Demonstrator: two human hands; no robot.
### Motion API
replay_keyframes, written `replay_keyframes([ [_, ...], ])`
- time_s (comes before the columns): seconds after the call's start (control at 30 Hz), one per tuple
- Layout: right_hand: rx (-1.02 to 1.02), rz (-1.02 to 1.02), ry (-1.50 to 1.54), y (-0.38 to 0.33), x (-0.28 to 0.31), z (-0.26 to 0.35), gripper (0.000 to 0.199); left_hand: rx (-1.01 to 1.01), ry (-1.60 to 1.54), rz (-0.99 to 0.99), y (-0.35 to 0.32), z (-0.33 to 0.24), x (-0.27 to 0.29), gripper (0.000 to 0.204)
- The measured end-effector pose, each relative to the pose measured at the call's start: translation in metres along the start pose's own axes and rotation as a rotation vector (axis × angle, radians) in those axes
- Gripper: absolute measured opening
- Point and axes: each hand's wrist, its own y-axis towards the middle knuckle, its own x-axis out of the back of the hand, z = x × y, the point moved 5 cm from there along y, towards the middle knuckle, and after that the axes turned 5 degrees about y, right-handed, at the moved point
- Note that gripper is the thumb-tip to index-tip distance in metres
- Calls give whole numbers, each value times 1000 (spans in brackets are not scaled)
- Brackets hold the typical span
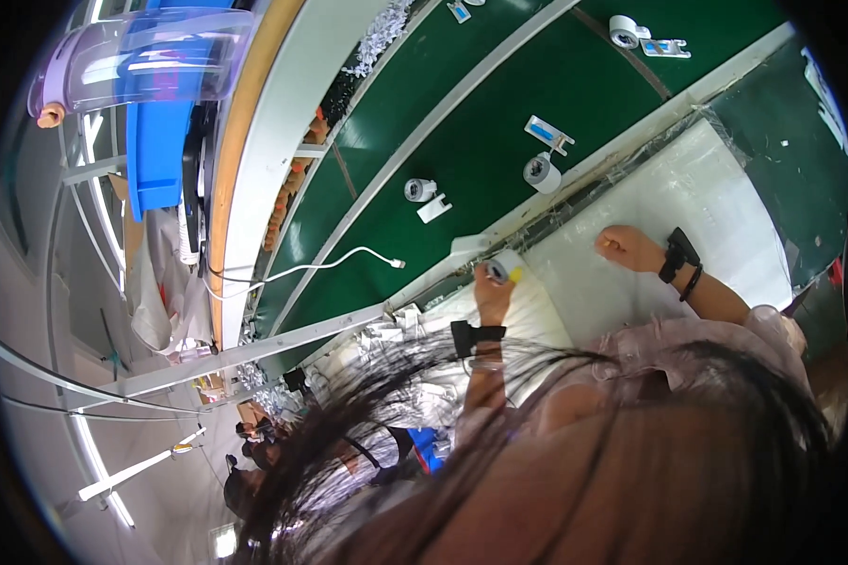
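Observation:
My left hand point(492, 297) is closed round a small white cylindrical part point(505, 265) with a dark inside, at the edge of the white work surface. A yellow spot shows at the part's right side. My right hand point(628, 249) hovers over or rests on the white sheet point(674, 207), its fingers curled in. Whatever those fingers may hold is hidden. Just beyond my left hand lies a pale flat piece point(469, 247) by the belt's edge. Both wrists wear black bands.
A green conveyor belt point(396, 254) carries similar white cylinders point(542, 173) beside flat white-and-blue pieces point(548, 135). A white cable point(349, 257) hangs over the belt. Silvery packets point(386, 334) lie left of my left hand. A blue bin point(155, 141) stands far left. Dark hair covers the lower view.

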Motion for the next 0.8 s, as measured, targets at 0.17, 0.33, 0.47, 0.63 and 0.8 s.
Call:
replay_keyframes([
  [0.17,-159,181,53,-19,-26,-16,25,-137,104,304,-96,-108,-95,70],
  [0.33,-398,142,776,-48,-44,-40,29,-274,79,403,-137,-112,-137,79],
  [0.47,-449,135,825,-66,-29,-28,20,-586,65,438,-159,-143,-143,81],
  [0.63,-293,164,958,-75,-11,10,10,-284,-193,354,-148,-133,-115,75],
  [0.8,-213,330,1009,-81,0,54,11,-350,-45,288,-130,-170,-97,73],
])
